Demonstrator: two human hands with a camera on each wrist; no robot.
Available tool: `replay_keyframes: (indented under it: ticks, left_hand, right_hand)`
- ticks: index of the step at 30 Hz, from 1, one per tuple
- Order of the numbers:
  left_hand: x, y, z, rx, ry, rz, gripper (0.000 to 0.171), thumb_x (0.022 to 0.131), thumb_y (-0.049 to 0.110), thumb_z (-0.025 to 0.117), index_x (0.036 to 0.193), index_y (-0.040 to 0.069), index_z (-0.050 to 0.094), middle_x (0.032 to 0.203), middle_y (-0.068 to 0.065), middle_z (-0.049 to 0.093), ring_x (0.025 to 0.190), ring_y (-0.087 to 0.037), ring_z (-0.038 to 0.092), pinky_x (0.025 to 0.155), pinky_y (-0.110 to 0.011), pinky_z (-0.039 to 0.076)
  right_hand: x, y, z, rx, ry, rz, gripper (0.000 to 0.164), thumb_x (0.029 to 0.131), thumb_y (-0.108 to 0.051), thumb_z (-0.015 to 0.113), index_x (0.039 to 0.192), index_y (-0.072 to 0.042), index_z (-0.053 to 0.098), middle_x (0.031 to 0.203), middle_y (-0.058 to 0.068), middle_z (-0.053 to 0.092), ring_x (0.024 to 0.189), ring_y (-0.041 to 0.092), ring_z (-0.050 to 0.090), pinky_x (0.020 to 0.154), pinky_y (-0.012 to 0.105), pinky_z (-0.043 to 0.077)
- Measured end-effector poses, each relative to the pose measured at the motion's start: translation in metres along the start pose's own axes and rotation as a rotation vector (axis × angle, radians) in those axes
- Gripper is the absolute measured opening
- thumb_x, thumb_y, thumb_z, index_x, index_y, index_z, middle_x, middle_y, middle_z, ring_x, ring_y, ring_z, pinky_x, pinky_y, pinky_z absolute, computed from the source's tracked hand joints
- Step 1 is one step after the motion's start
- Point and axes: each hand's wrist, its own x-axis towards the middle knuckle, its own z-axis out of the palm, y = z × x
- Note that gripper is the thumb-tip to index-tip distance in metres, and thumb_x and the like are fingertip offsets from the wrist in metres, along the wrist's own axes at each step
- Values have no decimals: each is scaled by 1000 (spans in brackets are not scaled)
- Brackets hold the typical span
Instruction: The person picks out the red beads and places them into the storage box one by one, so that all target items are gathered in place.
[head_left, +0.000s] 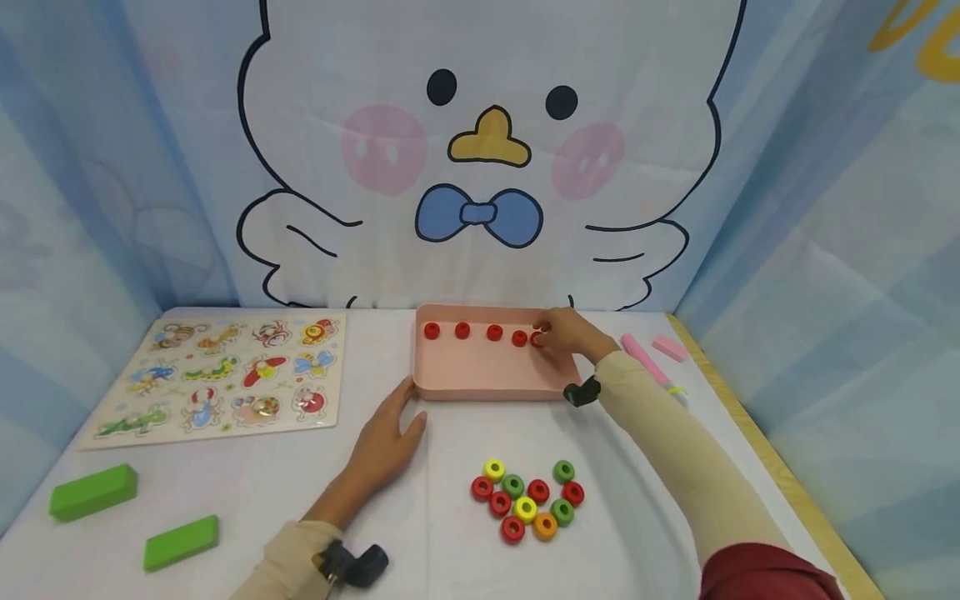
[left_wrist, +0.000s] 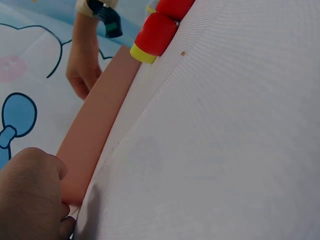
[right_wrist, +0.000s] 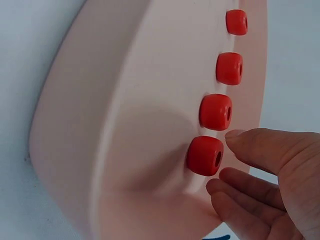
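Observation:
Several red beads [head_left: 462, 331] stand in a row along the far side of a pink tray [head_left: 495, 395]. My right hand [head_left: 567, 333] reaches into the tray's right end. In the right wrist view, its thumb and fingers are spread beside the last red bead [right_wrist: 204, 156], which rests on the tray floor; I see no firm pinch on it. My left hand [head_left: 384, 442] touches the tray's near left corner with extended fingers, its thumb apart. In the left wrist view, that hand [left_wrist: 30, 192] lies against the tray's wall [left_wrist: 95, 135], with some fingertips hidden.
Loose red, yellow, green and orange beads [head_left: 537, 492] lie in front of the tray. A picture puzzle board [head_left: 225, 375] is at the left, with two green blocks [head_left: 93, 493] nearer me. At the right lie a pink stick-like item [head_left: 645, 360] and a small pink block [head_left: 670, 347].

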Motion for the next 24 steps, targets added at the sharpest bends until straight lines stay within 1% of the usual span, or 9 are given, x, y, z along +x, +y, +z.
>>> replay_keyframes:
  ticks: [7, 10, 15, 20, 24]
  left_hand:
    - [0, 0, -2, 2, -13, -1, 66, 99, 27, 53, 156, 10, 25, 155, -9, 36, 144, -29, 27, 117, -48, 22]
    - [0, 1, -1, 2, -24, -8, 66, 99, 28, 52, 156, 10, 25, 155, -9, 35, 144, -29, 27, 117, -48, 21]
    - [-1, 1, -1, 2, -27, -5, 66, 100, 27, 52, 156, 9, 24, 155, -10, 35, 144, -29, 26, 117, -48, 21]
    - [0, 1, -1, 1, -17, 4, 65, 100, 26, 53, 156, 8, 25, 155, -10, 36, 144, -29, 27, 117, -47, 21]
    - [0, 1, -1, 9, -22, -6, 65, 100, 26, 53, 156, 8, 25, 155, -11, 36, 144, -30, 27, 117, -48, 21]
  right_hand:
    - [-11, 2, -1, 1, 14, -57, 28, 94, -17, 67, 119, -4, 67, 115, 12, 65, 103, 28, 59, 94, 41, 52]
    - [-19, 5, 0, 15, 22, -67, 28, 94, -17, 67, 119, -5, 68, 115, 10, 66, 102, 27, 59, 94, 41, 52]
    - [-40, 3, -2, 49, 34, -60, 32, 95, -17, 66, 123, -3, 65, 118, 12, 64, 106, 29, 58, 94, 42, 52]
    - [-62, 0, 0, 80, 45, -65, 37, 94, -19, 68, 127, -2, 63, 120, 13, 63, 108, 29, 58, 92, 41, 53]
    - [-80, 1, 5, 97, 60, -115, 39, 94, -19, 68, 128, -2, 63, 121, 14, 62, 108, 28, 57, 89, 39, 54]
